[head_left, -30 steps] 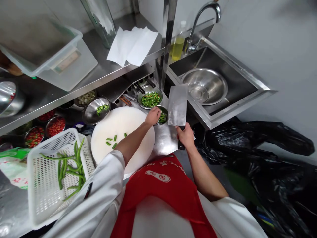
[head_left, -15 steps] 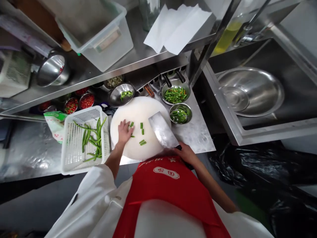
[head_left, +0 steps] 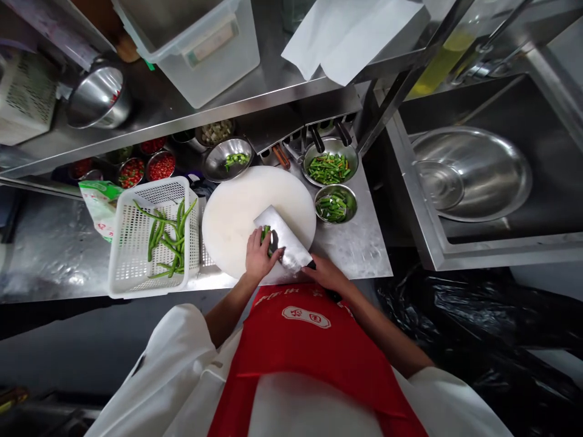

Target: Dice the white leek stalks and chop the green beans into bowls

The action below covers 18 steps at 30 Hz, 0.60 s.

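On the round white cutting board, cut green bean pieces are gathered between my left hand and the flat side of a cleaver. My left hand has its fingers apart and presses the pieces against the blade, its thumb over the metal. The cleaver's dark handle is in my right hand, closed round it near the board's lower right edge. Part of the bean pile is hidden by my left fingers.
At the left, a white basket holds long green beans. Beyond the board stand a metal bowl of cut greens and small bowls of chopped red chili. Two bowls of cut beans sit at right, before a sink. A shelf edge crosses above.
My left hand has moved right, and the scattered bean pieces are now together against the blade. The cleaver has shifted left toward them. The camera view has shifted slightly.
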Motion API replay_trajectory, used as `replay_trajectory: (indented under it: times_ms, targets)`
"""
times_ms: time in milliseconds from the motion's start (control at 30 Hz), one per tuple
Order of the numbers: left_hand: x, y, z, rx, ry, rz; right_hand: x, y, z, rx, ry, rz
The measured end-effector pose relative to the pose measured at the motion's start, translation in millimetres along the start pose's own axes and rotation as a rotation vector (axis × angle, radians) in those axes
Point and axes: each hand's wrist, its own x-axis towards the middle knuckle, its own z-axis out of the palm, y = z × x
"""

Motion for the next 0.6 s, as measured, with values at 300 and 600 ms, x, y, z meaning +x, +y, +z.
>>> replay_trajectory:
  times_ms: [300,600]
  targets:
    - [63.1,38.9,30.9,-0.198,0.236,-0.099,-10.6,1.0,3.4,-0.006,0.059,0.053]
    - [166.3,146.3,73.6,-0.359,0.107,0.364,-60.6,5.2,-40.3,0.209,0.562,0.33]
